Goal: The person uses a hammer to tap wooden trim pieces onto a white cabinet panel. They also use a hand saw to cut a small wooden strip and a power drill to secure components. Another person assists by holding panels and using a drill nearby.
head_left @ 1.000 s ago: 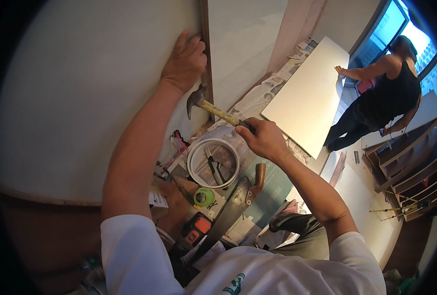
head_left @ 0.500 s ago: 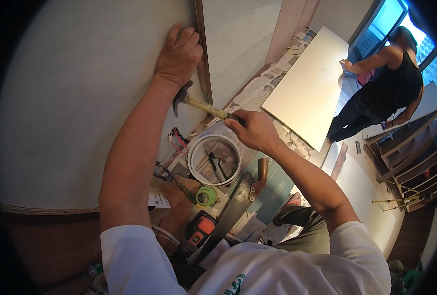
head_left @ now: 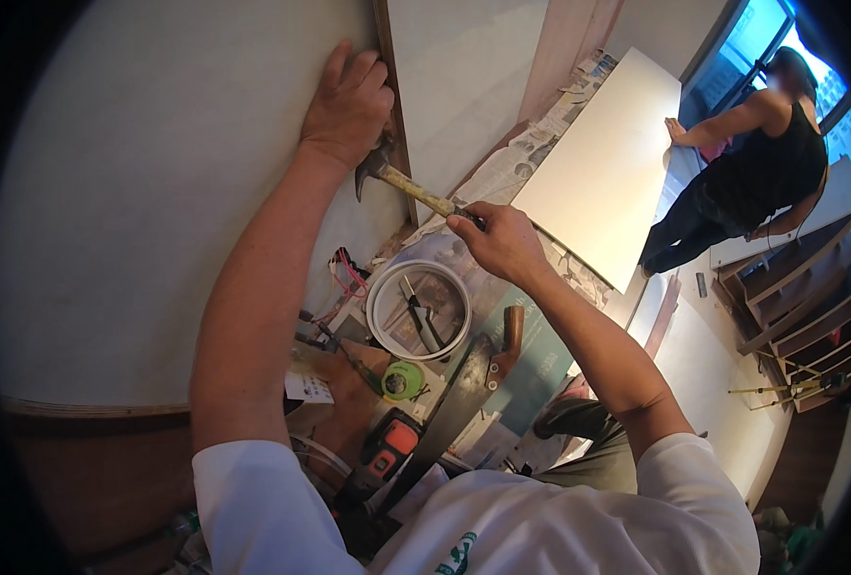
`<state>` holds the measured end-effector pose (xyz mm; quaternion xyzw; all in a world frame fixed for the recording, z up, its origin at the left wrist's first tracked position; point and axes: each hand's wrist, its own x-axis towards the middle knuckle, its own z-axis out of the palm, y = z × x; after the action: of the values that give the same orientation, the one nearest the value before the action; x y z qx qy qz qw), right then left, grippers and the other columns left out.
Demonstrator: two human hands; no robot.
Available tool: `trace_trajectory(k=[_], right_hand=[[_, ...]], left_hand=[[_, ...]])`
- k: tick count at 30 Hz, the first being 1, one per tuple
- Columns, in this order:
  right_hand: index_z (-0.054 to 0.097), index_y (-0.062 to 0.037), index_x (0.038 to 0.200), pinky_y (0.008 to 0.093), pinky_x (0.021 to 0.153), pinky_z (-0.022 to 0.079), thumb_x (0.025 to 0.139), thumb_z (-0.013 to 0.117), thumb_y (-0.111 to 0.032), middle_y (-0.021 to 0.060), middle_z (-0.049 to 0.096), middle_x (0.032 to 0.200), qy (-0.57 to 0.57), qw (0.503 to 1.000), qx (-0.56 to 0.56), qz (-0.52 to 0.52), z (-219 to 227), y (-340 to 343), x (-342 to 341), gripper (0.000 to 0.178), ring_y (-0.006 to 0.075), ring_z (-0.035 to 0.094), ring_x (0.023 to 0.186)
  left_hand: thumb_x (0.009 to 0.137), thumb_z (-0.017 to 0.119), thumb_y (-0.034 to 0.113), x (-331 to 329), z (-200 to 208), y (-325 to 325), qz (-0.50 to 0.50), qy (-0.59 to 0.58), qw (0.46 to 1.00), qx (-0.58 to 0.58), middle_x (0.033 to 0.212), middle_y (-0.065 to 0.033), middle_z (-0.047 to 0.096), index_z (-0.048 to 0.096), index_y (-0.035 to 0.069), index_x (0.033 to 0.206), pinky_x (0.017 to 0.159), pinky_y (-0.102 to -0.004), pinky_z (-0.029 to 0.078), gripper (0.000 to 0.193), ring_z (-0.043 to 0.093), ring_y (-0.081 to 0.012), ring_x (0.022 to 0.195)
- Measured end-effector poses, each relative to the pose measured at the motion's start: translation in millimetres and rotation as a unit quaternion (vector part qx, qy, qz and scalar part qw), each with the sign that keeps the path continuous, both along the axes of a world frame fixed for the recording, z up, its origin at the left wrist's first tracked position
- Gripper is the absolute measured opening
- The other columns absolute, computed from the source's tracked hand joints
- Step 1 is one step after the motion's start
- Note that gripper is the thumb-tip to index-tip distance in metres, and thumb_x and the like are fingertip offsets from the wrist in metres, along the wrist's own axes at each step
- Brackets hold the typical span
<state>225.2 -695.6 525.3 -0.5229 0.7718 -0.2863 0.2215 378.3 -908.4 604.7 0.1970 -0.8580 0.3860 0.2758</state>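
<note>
My right hand is wrapped around the dark grip of a claw hammer with a worn yellowish handle. The hammer's head lies just below my left hand, close to a narrow dark wooden strip. That strip edges a large pale panel. Against the panel beside the strip, my left hand is closed, its index finger and thumb side bent toward the strip. Its fingertips there are hidden, so whatever they pinch cannot be made out. Below the hammer stands a round white bucket with a utility knife inside.
A handsaw, a green tape roll and an orange-black power tool lie near my body. Newspaper covers the surface beyond. A long white board lies at right, a person touching it. Dark shelving stands far right.
The hammer and my right hand have moved slightly right, bringing the hammer's head nearer the strip. My left hand stays in place. The other person's hand has flattened on the white board's edge.
</note>
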Motion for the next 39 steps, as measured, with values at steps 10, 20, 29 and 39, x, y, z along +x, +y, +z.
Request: trace_trajectory(k=[10,20,29,39], right_hand=[[0.076,-0.0077,0.108,0.0501,0.078,0.055,0.095,0.063,-0.047,0.0224,0.071,0.083,0.015,0.999,-0.030,0.005,0.8,3.5,7.6,0.043,0.0415,0.070,0.086],[0.075,-0.0068,0.108,0.0486,0.073,0.053,0.095,0.064,-0.046,0.0218,0.070,0.078,0.006,0.998,-0.069,0.000,6.2,-2.8,8.9,0.043,0.0412,0.070,0.078],[0.076,-0.0080,0.108,0.0508,0.076,0.055,0.095,0.064,-0.046,0.0229,0.071,0.079,-0.021,0.998,-0.054,0.000,10.5,-3.6,10.8,0.042,0.0436,0.070,0.082],[0.077,-0.0081,0.105,0.0509,0.076,0.054,0.094,0.064,-0.047,0.0236,0.070,0.079,-0.009,0.999,-0.036,-0.005,7.8,-0.6,10.2,0.043,0.0434,0.070,0.082]], left_hand=[[0.074,0.071,0.021,-0.3,19.2,-7.7,-0.021,-0.031,0.998,-0.041,0.099,0.0029,0.066,0.073,0.016,0.077,0.118,-0.0395,0.028,0.006,0.053,-0.0159,0.119],[0.078,0.063,0.016,-2.5,18.5,-11.9,-0.063,-0.008,0.997,-0.041,0.094,0.0033,0.065,0.072,0.017,0.073,0.116,-0.0388,0.030,0.010,0.055,-0.0154,0.113],[0.071,0.075,0.025,0.0,16.9,-12.0,-0.034,-0.024,0.999,-0.032,0.100,0.0027,0.064,0.073,0.016,0.078,0.117,-0.0396,0.029,0.012,0.053,-0.0169,0.118],[0.069,0.082,0.033,1.1,18.4,-7.1,-0.020,-0.041,0.999,-0.002,0.105,0.0016,0.063,0.074,0.014,0.082,0.120,-0.0407,0.026,0.024,0.050,-0.0181,0.123]])
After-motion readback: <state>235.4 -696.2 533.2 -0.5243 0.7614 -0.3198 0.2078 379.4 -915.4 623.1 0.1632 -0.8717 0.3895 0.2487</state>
